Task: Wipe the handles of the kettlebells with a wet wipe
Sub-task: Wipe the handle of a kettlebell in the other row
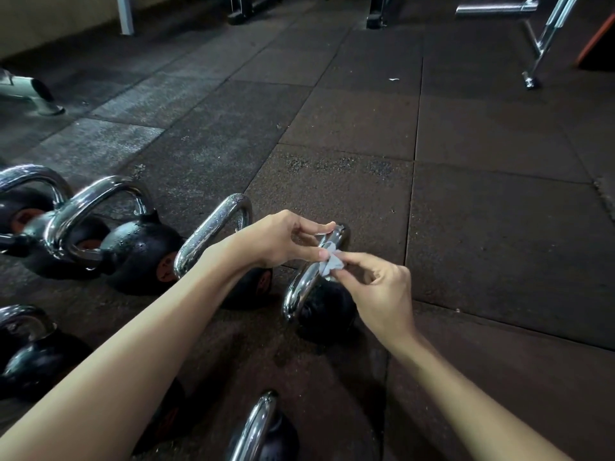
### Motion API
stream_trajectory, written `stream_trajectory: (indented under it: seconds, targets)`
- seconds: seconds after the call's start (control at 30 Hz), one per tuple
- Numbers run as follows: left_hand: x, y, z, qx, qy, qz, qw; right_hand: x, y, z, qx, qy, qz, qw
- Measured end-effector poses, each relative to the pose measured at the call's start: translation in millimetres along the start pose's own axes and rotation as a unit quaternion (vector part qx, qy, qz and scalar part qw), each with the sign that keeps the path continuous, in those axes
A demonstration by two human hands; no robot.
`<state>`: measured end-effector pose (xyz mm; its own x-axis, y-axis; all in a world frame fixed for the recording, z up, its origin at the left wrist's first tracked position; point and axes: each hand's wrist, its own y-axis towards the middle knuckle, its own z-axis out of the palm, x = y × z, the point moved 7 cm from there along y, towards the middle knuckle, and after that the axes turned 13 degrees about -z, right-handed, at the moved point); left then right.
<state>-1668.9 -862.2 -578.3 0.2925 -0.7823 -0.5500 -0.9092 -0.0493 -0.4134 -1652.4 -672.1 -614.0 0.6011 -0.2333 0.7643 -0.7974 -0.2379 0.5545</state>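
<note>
Item 1, left hand (pixel 283 237): we log its fingers (pixel 312 227) curled. Forefinger and thumb stand a little apart and pinch the top corner of the handle (pixel 307 282) between them. The thumb tip touches the wipe (pixel 329 266). We cannot tell whether the wipe runs under the forefinger.

Item 2, right hand (pixel 379 291): thumb and forefinger are closed on the crumpled pale wipe and hold it against the chrome handle just below the left thumb. The other fingers (pixel 357 277) are loosely bent and hold nothing.

Item 3, kettlebell (pixel 324 311): black and upright on the floor (pixel 482 211), directly under both hands. Its handle loops up between them.

Item 4, other kettlebells: we count one (pixel 248 287) just to the left, partly hidden by the left forearm, and two more (pixel 136 251) (pixel 40 227) further left in the same row. Another (pixel 30 357) sits at the lower left, and one (pixel 263 430) at the bottom edge.

Item 5, floor: dark rubber tiles. A chrome frame (pixel 545 31) stands far off at the upper right.
</note>
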Motion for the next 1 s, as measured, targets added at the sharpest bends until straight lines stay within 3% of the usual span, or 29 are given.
stream_trajectory:
  seconds: [0.23,0.4,0.63,0.83,1.0]
  targets:
    - [3,-2,5,0.021,-0.088,-0.004,0.996,-13,18,-4,-0.021,0.005,0.05,0.999]
    - [5,-4,6,0.013,-0.087,-0.014,0.996,28,-33,15,0.025,0.028,0.033,0.999]
    - [1,-8,4,0.004,-0.067,-0.021,0.998,20,-24,12,-0.017,0.044,0.077,0.996]
    - [0,-13,4,-0.004,-0.051,-0.034,0.998,47,-64,26,-0.01,0.017,0.0,1.0]
    - [-2,-14,6,0.002,-0.053,-0.037,0.998,47,-65,27,-0.02,0.012,-0.012,1.0]
